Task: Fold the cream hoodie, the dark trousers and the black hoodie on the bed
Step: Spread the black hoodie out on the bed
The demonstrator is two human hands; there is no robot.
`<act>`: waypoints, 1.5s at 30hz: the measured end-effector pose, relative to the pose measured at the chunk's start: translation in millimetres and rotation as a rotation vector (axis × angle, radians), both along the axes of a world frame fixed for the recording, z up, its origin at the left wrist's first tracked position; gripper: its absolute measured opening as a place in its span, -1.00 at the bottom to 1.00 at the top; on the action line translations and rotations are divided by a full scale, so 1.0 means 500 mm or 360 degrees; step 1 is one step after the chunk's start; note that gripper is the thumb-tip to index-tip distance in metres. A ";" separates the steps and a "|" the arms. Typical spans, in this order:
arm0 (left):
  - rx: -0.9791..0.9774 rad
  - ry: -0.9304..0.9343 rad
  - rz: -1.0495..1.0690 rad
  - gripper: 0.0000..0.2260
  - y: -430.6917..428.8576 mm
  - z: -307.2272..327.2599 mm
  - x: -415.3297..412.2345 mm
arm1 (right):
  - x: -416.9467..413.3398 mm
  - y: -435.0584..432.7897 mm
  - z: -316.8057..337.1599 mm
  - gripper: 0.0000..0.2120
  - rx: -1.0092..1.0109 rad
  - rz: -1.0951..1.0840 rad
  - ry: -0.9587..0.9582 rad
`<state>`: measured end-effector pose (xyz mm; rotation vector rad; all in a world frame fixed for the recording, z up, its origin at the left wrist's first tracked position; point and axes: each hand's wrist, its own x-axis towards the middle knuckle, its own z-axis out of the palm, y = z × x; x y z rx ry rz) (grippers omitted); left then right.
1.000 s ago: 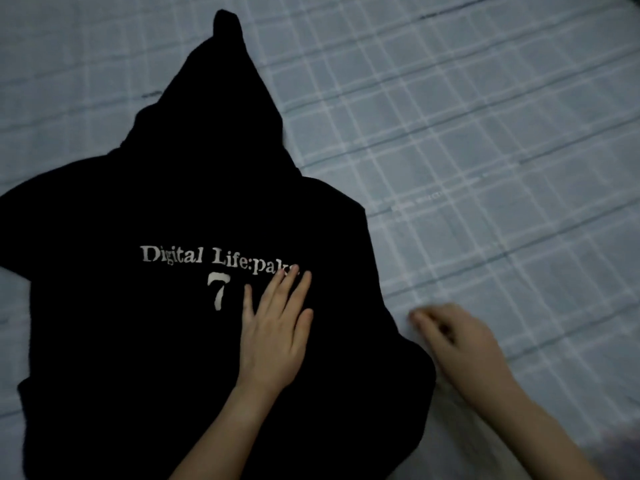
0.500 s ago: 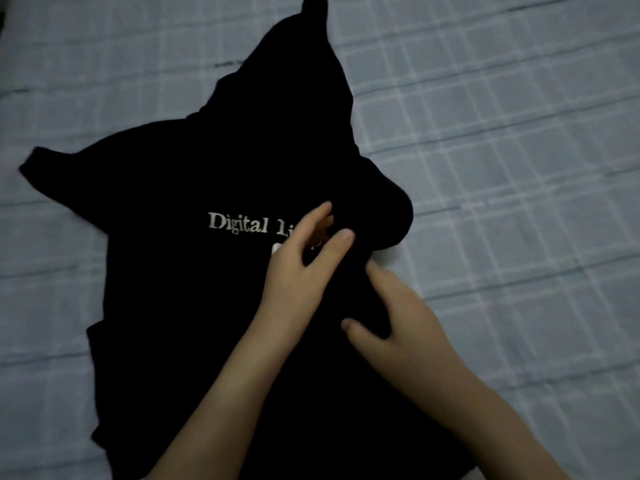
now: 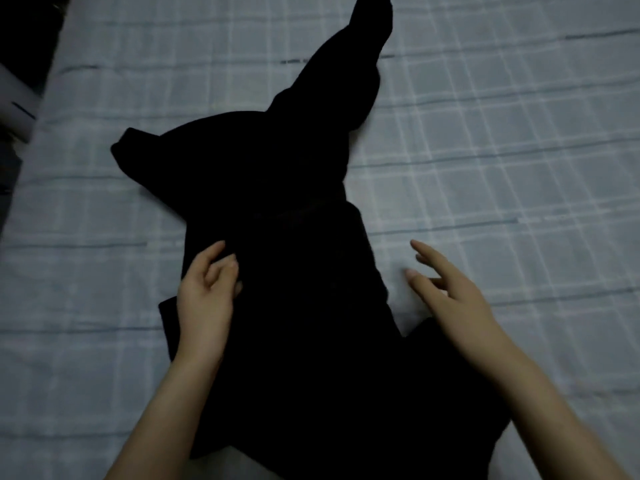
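Head view: a black hoodie (image 3: pixel 294 271) lay flat on the bed (image 3: pixel 502 168), over a pale blue checked sheet. No print showed in the dim light. Its hood (image 3: pixel 360 64) pointed towards 1 o'clock and ran up to the frame's top edge. One sleeve (image 3: pixel 138 154) stuck out towards 10 o'clock, and the hem lay at 6 o'clock nearest the person.

The left hand (image 3: pixel 207 296) rested on the garment's 9 o'clock edge. Its fingers (image 3: pixel 228 268) were curled in on the dark cloth and the thumb was stretched along the border, a closed grip that gathered a fold of the fabric.

The right hand (image 3: pixel 446 292) was at 3 o'clock, just beside the hoodie and above bare sheet. Its grip was slack, the fingers long, loosely spread and holding nothing. Whether the fingertips touched the sheet could not be told. Its forearm crossed the lower corner of the garment at 5 o'clock.

At 10 o'clock, beyond the mattress edge, a white object (image 3: pixel 14 98) stood in shadow, too blurred to identify.
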<state>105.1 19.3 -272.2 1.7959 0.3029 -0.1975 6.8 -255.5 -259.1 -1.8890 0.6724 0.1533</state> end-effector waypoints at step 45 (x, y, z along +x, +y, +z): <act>0.0797 -0.0501 -0.0104 -0.51 -0.267 0.014 -0.099 | -0.055 -0.261 -0.004 -0.71 -0.0037 0.0100 -0.0227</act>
